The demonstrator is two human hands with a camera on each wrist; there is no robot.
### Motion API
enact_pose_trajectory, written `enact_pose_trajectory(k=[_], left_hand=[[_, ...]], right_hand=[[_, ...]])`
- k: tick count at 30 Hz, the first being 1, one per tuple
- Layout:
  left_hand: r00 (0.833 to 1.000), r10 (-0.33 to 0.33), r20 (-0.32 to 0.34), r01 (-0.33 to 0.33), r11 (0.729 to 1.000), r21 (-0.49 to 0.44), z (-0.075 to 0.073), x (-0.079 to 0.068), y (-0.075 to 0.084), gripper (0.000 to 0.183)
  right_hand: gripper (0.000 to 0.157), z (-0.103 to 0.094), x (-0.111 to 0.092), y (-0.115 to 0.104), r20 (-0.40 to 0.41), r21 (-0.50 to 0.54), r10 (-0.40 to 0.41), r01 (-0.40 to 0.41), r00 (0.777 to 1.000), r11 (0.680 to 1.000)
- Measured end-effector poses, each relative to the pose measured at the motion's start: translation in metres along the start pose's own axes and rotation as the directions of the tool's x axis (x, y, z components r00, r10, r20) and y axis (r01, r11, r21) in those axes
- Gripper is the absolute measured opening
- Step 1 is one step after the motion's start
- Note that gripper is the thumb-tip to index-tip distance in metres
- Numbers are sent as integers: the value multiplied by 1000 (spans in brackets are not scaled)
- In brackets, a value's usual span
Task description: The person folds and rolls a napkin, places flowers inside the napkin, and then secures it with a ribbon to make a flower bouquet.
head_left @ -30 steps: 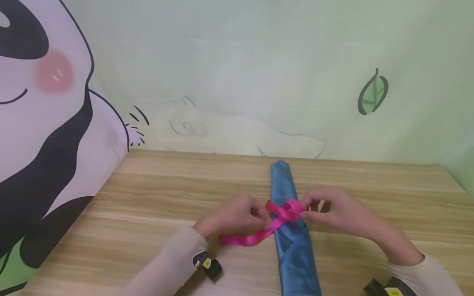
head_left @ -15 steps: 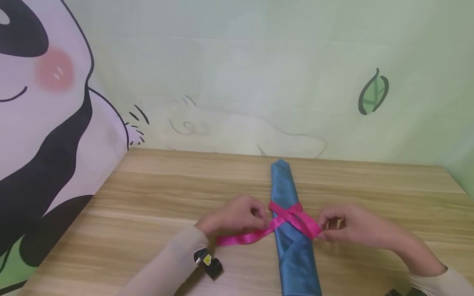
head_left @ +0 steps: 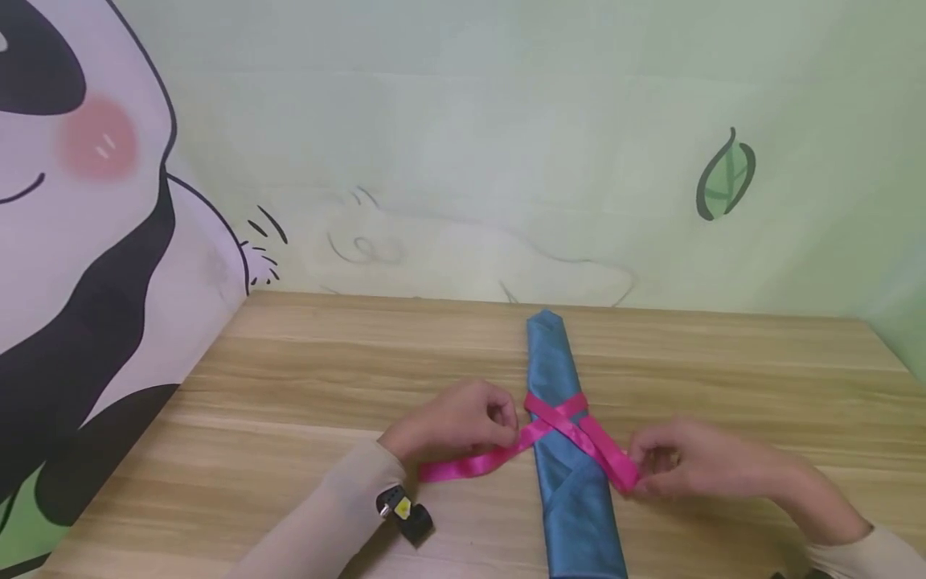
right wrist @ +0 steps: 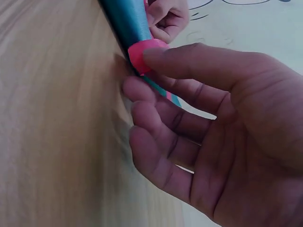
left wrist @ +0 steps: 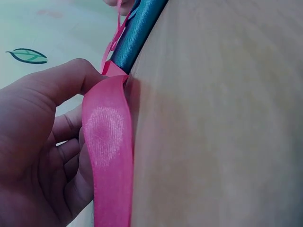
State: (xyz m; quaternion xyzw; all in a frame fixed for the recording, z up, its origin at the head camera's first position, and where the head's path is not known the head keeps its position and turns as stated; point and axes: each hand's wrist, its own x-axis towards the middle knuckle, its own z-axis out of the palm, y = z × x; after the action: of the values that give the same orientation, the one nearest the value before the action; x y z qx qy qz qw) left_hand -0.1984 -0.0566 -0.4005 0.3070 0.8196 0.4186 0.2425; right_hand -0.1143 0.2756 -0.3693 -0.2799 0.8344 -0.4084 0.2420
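Observation:
A long folded blue satin cloth bundle (head_left: 579, 515) lies lengthwise on the table, narrower at its far end. Around its middle goes a pink ribbon (head_left: 608, 454), its strands crossing on top. On the left side, my left hand (head_left: 463, 418) pinches one strand between thumb and fingers; a tail of ribbon (left wrist: 111, 189) hangs past it in the left wrist view. My right hand (head_left: 709, 458), low at the bundle's right, pinches a ribbon loop (right wrist: 139, 56) between thumb and index finger. Its other fingers curl loosely in the right wrist view. The bundle's near end is cut off by the frame.
The wooden table (head_left: 325, 362) meets a pale green wall (head_left: 463, 161) at its back edge. A painted panda (head_left: 108, 241) and a leaf (head_left: 727, 177) decorate the wall. A black wrist camera (head_left: 407, 515) is strapped over the left sleeve.
My right hand has moved right and toward me, drawing its ribbon loop out longer and flatter across the bundle. The left hand has stayed nearly still, holding its strand.

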Motion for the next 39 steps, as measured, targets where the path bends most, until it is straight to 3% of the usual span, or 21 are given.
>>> enact_pose_trajectory(k=[3, 6, 14, 20, 25, 30, 39], left_hand=[[1000, -5, -1, 5, 1000, -11, 0, -1, 1, 7], [1000, -12, -1, 12, 1000, -17, 0, -1, 1, 7], [1000, -18, -6, 17, 999, -43, 1, -1, 0, 8], [1000, -28, -5, 27, 985, -173, 1, -2, -4, 7], [999, -36, 8, 37, 965, -260, 0, -2, -5, 6], [999, -47, 18, 51, 957, -285, 0, -1, -5, 8], [999, -47, 15, 49, 959, -280, 0, 0, -5, 7]], right_hand=[[3, 3, 3, -1, 7, 44, 78, -78, 997, 996], [11, 6, 6, 0, -22, 86, 139, -137, 990, 987], [22, 11, 14, 6, -85, 161, 173, -158, 981, 974], [32, 11, 15, 6, -14, 337, 130, -118, 991, 934], [34, 11, 17, 6, 50, 417, 75, -89, 996, 905], [39, 14, 20, 7, 59, 439, 108, -123, 992, 890], [40, 14, 24, 3, 10, 389, 215, -202, 977, 899]])
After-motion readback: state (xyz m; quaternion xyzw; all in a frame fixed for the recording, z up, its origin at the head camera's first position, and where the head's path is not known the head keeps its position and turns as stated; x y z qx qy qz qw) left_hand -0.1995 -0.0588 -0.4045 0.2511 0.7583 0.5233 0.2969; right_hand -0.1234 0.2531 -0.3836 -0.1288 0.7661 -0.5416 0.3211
